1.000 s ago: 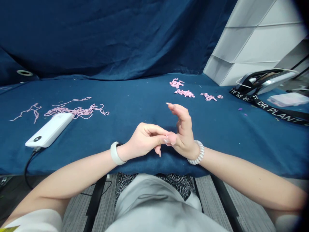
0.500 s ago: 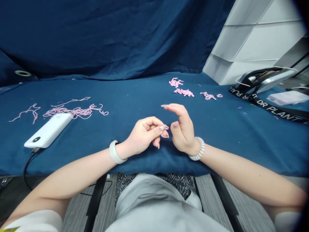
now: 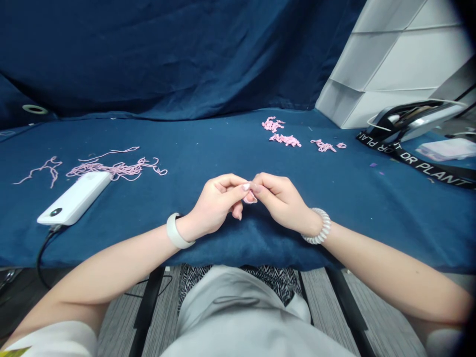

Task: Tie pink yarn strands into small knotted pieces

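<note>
My left hand (image 3: 219, 202) is closed in a pinch in front of my body, above the near edge of the blue cloth. Thumb and forefinger of my right hand (image 3: 284, 201) are pressed together too, their tips meeting those of the left. Whatever is between the fingertips is too small and hidden to make out. Beyond the hands, to the right, lie small pink bunches of knotted string (image 3: 285, 140). Over on the left, a loose tangle of pink string (image 3: 122, 170) is spread out, with a separate strand (image 3: 46, 168) beside it.
A white power bank (image 3: 76, 198) with a black cable (image 3: 41, 248) sits at the left, touching the string tangle. At the right are a black lettered strap (image 3: 420, 168), a headset-like device (image 3: 409, 124) and a flat clear case (image 3: 446, 148). White boxes (image 3: 383, 69) stand behind.
My right hand has gone from raised, partly spread fingers to a pinch against the left fingertips. The left hand stays pinched and has shifted only slightly.
</note>
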A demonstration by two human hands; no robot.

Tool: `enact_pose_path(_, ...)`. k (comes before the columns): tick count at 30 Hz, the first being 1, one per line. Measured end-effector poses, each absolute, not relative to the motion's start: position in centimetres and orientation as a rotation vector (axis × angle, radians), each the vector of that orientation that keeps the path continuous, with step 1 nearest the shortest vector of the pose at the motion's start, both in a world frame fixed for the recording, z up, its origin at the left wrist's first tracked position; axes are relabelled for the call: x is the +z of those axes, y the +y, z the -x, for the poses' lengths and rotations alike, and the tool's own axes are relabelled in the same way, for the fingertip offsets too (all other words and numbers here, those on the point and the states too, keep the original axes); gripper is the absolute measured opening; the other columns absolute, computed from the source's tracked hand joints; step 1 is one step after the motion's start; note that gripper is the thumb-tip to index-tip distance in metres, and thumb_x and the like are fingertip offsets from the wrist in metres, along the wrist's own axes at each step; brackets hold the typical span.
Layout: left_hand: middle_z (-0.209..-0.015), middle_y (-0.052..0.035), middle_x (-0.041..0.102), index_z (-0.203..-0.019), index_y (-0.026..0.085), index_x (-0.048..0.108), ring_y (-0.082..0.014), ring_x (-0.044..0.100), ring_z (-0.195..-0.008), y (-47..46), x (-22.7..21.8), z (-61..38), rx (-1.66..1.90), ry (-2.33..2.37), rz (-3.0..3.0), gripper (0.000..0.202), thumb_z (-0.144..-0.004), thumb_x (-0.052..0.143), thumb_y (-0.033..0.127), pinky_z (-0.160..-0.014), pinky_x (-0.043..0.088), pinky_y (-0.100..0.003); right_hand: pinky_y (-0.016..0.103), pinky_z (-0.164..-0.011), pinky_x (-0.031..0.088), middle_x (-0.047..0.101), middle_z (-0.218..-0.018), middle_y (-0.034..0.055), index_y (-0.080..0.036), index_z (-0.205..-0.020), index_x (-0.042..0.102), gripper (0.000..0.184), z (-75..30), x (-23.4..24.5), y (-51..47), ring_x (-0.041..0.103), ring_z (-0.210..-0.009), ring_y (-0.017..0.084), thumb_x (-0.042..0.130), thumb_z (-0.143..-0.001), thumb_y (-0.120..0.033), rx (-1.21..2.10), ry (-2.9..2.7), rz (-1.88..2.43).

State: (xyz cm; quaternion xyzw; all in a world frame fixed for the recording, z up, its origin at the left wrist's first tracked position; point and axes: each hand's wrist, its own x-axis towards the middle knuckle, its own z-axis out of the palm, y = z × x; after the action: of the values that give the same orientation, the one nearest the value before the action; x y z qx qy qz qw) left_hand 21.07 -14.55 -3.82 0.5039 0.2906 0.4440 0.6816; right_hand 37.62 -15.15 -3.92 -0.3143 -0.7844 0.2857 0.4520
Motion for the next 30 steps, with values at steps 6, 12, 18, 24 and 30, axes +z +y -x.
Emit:
enact_pose_path(6,-0.066,0.0008,0.065,-0.08,0.011,0.062,-0.0029,0.05,-0.038,-14.4,-3.8,-21.1,1.056,0.712,-1.144,0.023,-0.076,0.07,0.032,-0.035,0.039,-0.012,0.021,-0.065,0.044,0.063,-0.071,0.0013,-0.014,-0.073,0.059,0.025,-37.6,-3.8,-15.1,0.058,-0.066,0.009,0.052,-0.092,-0.029,0.785,-1.834,0.833)
enact_pose_path(12,-0.067,-0.0001,0.066,-0.08,0.012,0.057,-0.0038,0.05,-0.039,-14.2,-4.2,-20.8,1.096,0.761,-1.25,0.028,-0.076,0.069,0.037,-0.036,0.041,-0.014,0.023,-0.066,0.048,0.065,-0.075,0.0041,-0.013,-0.075,0.059,0.022,-37.6,-3.3,-14.9,0.059,-0.069,0.011,0.059,-0.086,-0.032,1.023,-1.693,0.876)
enact_pose_path(18,-0.069,0.0014,0.065,-0.08,0.013,0.054,-0.0033,0.051,-0.04,-14.0,-4.2,-20.5,1.138,0.719,-1.302,0.025,-0.08,0.066,0.034,-0.039,0.044,-0.014,0.022,-0.065,0.049,0.059,-0.07,0.0015,-0.014,-0.077,0.055,0.029,-38.2,-3.4,-14.1,0.056,-0.064,0.009,0.065,-0.082,-0.041,1.226,-1.559,0.876)
enact_pose_path(24,-0.068,0.0016,0.063,-0.08,0.013,0.052,-0.0029,0.052,-0.042,-14.0,-4.3,-20.5,1.129,0.689,-1.359,0.025,-0.082,0.064,0.034,-0.041,0.044,-0.013,0.024,-0.068,0.048,0.06,-0.076,0.0043,-0.013,-0.086,0.058,0.044,-38.5,-3.9,-13.6,0.056,-0.068,0.01,0.05,-0.088,-0.056,1.375,-1.574,0.865)
enact_pose_path(30,-0.067,0.001,0.062,-0.078,0.012,0.053,-0.0033,0.052,-0.044,-14.1,-4.3,-20.8,1.083,0.7,-1.388,0.028,-0.079,0.067,0.036,-0.043,0.046,-0.014,0.022,-0.062,0.044,0.056,-0.07,0.0017,-0.013,-0.074,0.056,0.041,-38.0,-3.4,-14.4,0.051,-0.063,0.009,0.054,-0.087,-0.052,1.256,-1.765,0.893)
